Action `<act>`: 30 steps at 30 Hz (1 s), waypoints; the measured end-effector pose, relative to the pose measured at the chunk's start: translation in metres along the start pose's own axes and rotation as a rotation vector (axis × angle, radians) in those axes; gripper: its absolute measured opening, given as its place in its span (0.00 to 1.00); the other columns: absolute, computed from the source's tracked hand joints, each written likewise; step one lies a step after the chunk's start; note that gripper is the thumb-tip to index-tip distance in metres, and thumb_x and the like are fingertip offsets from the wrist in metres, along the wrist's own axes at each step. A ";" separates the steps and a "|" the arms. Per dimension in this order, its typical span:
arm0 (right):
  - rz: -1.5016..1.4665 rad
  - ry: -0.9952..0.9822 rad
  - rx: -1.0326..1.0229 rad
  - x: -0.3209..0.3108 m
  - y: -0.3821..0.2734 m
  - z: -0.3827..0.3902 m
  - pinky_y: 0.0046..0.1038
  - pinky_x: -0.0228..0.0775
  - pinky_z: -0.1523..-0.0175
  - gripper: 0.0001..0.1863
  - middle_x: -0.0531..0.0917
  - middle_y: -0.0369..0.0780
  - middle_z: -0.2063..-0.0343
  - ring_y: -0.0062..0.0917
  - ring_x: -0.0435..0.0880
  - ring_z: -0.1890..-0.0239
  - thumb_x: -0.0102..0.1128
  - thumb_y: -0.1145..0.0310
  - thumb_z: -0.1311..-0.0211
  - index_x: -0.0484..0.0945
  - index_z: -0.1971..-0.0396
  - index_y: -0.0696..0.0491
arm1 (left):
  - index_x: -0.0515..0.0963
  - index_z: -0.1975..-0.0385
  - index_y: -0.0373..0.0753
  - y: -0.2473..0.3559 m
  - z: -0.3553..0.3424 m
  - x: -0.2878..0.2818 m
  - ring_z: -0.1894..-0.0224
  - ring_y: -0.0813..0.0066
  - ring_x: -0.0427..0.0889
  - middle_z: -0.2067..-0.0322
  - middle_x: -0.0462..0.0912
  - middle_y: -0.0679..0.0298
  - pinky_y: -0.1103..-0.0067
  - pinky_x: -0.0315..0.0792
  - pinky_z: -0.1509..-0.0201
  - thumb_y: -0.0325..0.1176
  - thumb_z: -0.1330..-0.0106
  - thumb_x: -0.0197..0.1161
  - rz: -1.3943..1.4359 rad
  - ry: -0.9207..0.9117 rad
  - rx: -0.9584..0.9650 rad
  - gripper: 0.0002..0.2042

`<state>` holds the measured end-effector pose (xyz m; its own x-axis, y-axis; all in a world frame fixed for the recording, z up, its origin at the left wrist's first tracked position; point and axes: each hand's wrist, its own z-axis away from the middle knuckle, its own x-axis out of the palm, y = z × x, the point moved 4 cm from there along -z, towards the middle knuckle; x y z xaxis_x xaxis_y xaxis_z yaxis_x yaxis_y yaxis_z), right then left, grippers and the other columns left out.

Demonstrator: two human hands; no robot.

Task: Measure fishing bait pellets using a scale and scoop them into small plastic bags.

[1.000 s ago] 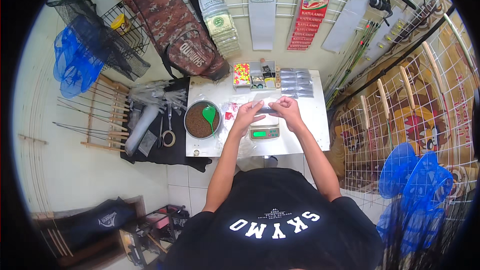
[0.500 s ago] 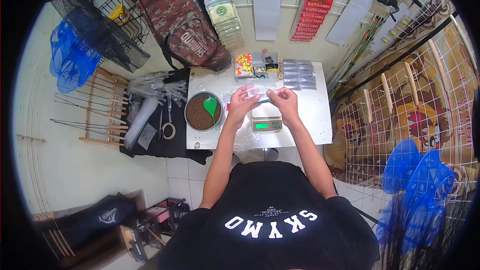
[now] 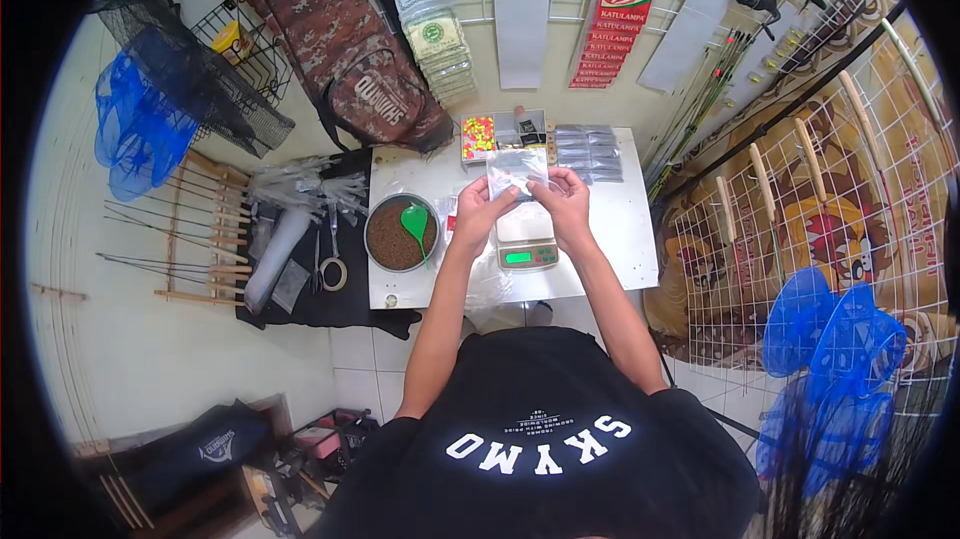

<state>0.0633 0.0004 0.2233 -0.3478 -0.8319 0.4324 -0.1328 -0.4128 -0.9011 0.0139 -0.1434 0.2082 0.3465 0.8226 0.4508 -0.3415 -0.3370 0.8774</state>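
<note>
A clear plastic bag [image 3: 517, 166] is held up between my two hands, above the white table. My left hand [image 3: 482, 211] pinches its lower left side, and my right hand [image 3: 563, 205] grips the lower right, thumbs close together on the front. Whether anything lies inside the bag is hard to make out. Just below my hands stands a digital scale [image 3: 527, 251] with a lit green display and a bare white pan. Left of my left hand sits a round bowl of brown pellets [image 3: 392, 253], with a green scoop [image 3: 414, 222] lying on them.
Behind my hands are a divided box [image 3: 479, 161] of bright beads and small parts, and rows of filled packets [image 3: 588, 152]. Loose clear bags [image 3: 488, 284] lie at the table's front. Scissors and a tape roll [image 3: 333, 274] rest on black cloth at left.
The bag now stands upright and spread out above my fingers, where before it was low between them. My hands have drawn a little closer together. The whole view has shifted slightly.
</note>
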 end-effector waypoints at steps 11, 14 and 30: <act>0.037 0.109 0.083 -0.014 -0.003 -0.008 0.16 0.69 0.68 0.07 0.83 0.35 0.73 0.13 0.78 0.73 0.67 0.74 0.46 0.78 0.70 0.56 | 0.65 0.48 0.33 0.011 -0.001 0.015 0.56 0.72 0.80 0.57 0.79 0.57 0.73 0.79 0.53 0.26 0.37 0.61 0.016 -0.068 -0.041 0.19; 0.019 0.078 0.117 -0.013 -0.001 -0.008 0.14 0.65 0.74 0.08 0.81 0.33 0.75 0.09 0.74 0.77 0.68 0.73 0.47 0.76 0.71 0.54 | 0.65 0.49 0.33 0.008 -0.005 0.007 0.56 0.70 0.80 0.57 0.79 0.56 0.72 0.79 0.53 0.27 0.36 0.60 0.047 0.040 -0.052 0.18; -0.033 -0.029 0.143 0.005 0.022 -0.009 0.16 0.72 0.65 0.09 0.80 0.35 0.73 0.14 0.78 0.70 0.65 0.76 0.45 0.71 0.75 0.52 | 0.63 0.42 0.35 0.016 0.005 -0.019 0.56 0.75 0.78 0.58 0.78 0.59 0.80 0.76 0.56 0.31 0.36 0.60 -0.099 -0.028 -0.026 0.23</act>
<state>0.0502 -0.0093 0.2049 -0.3184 -0.8264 0.4645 -0.0095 -0.4872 -0.8732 0.0060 -0.1665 0.2143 0.4038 0.8380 0.3670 -0.3265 -0.2428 0.9135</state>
